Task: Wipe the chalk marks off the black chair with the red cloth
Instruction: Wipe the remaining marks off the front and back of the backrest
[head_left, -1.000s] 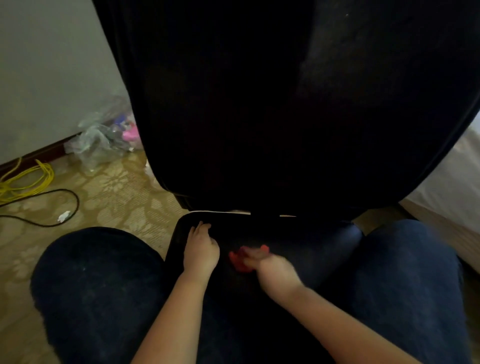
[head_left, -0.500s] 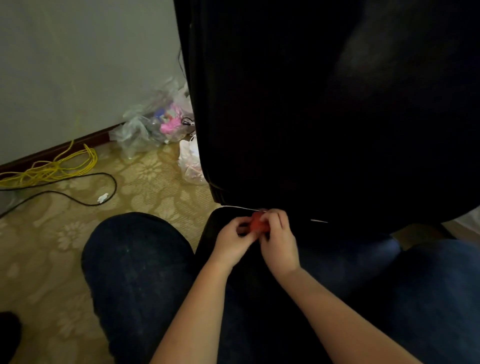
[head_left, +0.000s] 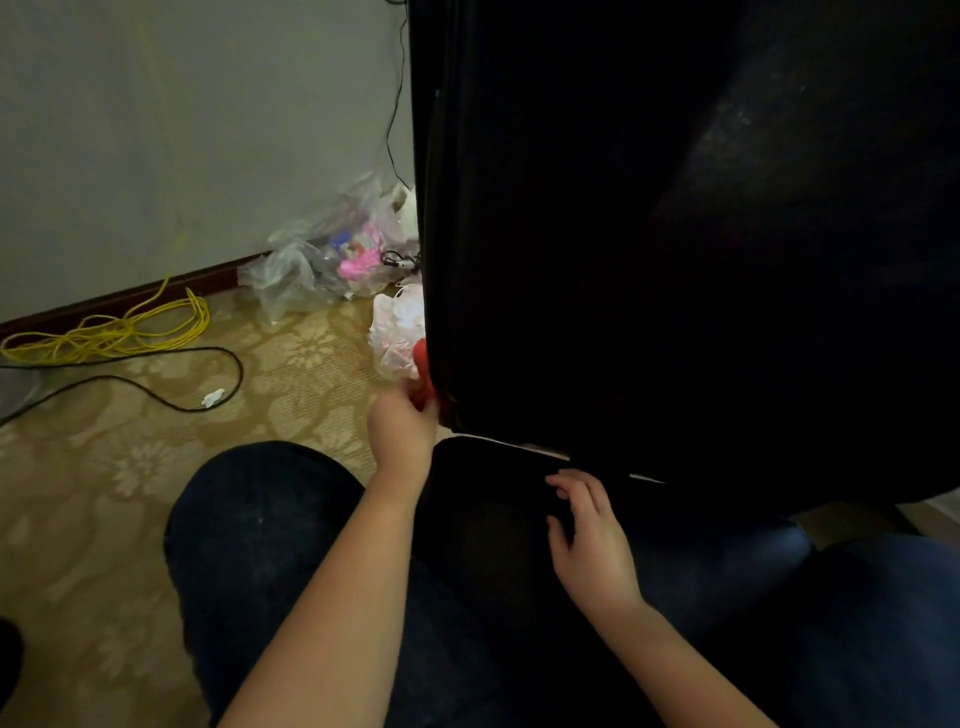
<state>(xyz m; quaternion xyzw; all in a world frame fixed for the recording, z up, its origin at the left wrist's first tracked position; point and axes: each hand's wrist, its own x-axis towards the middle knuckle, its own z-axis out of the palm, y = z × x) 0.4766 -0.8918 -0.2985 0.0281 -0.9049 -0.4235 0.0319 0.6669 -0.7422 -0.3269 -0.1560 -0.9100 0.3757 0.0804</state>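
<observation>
Left grip (head_left: 402, 426) pinches the red cloth (head_left: 422, 357) at the upright side edge of the black chair (head_left: 571, 260) — right grip (head_left: 592, 540), slack and empty, lies farther off.

Left forearm: bare, runs from bottom centre of the frame up to mid-frame, wrist about straight. My left hand (head_left: 402, 423) sits just left of centre with its back toward the camera. Its fingers are curled round the red cloth (head_left: 422, 371) and the fingertips are hidden.

Right forearm: bare, enters from lower right, angled up and left. My right hand (head_left: 592, 535) lies right of centre and lower than the left. It is palm down, fingers loosely spread and slightly bent, holding nothing. Hands well apart.
</observation>
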